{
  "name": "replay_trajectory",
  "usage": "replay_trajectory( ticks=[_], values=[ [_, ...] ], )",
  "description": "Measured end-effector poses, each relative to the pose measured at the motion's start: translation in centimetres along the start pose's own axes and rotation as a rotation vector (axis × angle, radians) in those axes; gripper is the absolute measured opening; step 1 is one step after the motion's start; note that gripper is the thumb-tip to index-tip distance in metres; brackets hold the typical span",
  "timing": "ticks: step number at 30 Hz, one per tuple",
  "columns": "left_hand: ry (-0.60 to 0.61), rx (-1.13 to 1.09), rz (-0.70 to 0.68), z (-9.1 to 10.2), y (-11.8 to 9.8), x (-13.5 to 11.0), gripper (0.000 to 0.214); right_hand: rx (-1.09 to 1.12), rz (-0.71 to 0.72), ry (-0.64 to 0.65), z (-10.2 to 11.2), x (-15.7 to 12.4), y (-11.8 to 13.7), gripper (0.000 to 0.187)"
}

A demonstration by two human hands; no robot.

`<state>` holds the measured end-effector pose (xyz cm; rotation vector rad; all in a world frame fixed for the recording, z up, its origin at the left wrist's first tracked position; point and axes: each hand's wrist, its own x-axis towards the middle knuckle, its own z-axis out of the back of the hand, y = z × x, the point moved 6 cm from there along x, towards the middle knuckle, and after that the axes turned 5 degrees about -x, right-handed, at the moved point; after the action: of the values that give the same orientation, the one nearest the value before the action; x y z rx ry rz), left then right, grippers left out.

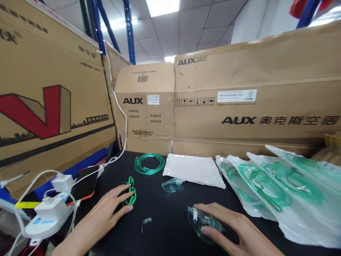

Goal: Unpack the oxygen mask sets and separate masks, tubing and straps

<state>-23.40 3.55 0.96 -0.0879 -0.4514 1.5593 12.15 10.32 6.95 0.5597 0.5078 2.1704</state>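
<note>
My left hand (106,211) lies flat on the black table (165,227), fingers stretched out, tips touching a green elastic strap (130,192). My right hand (234,227) rests on a clear plastic face mask (202,224), fingers curved over it and thumb against its rim. A small clear clip (146,222) lies between the hands. Farther back sit a second clear mask part (172,185), a coil of green tubing (149,163) and an empty white plastic bag (194,170).
Several sealed bags with green tubing kits (277,185) overlap on the right. A phone in an orange case (85,185), white chargers and a power strip (48,217) with cables sit at the left. Large AUX cardboard boxes (239,106) wall in the table.
</note>
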Motion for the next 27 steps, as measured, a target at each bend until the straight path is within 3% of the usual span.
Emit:
replay_trajectory(
  ticks=[3, 6, 8, 11, 14, 16, 20, 27],
  values=[
    [-0.1, -0.018, -0.014, 1.0, -0.2, 0.5, 0.048, 0.006, -0.023, 0.006, -0.4, -0.1, -0.2, 0.038],
    [-0.193, -0.184, -0.027, 2.5, -3.7, 1.0, 0.046, 0.034, -0.033, 0.01, -0.8, 0.2, -0.3, 0.038],
    [-0.134, -0.351, -0.036, 2.5, -7.5, 1.6, 0.034, 0.056, -0.016, 0.016, -1.2, 0.6, -0.3, 0.038],
    [0.071, -0.592, -0.078, 0.8, -13.4, 2.6, 0.029, 0.094, 0.057, 0.038, -1.7, 1.3, -0.1, 0.038],
    [0.172, -0.848, -0.105, -1.0, -16.9, 3.7, 0.03, 0.134, 0.081, -0.003, -1.6, 1.7, -0.1, 0.041],
    [0.191, -1.013, -0.087, -1.9, -17.7, 4.3, 0.033, 0.161, 0.05, -0.05, -1.3, 1.8, -0.2, 0.043],
    [0.179, -1.154, 0.006, -3.1, -17.0, 5.0, 0.033, 0.283, -0.043, -0.082, -1.4, 2.0, -0.2, 0.036],
    [0.14, -1.179, 0.083, -4.2, -15.2, 4.2, 0.029, 0.549, -0.13, 0.066, -3.6, 2.7, 0.4, 0.033]
  ],
)
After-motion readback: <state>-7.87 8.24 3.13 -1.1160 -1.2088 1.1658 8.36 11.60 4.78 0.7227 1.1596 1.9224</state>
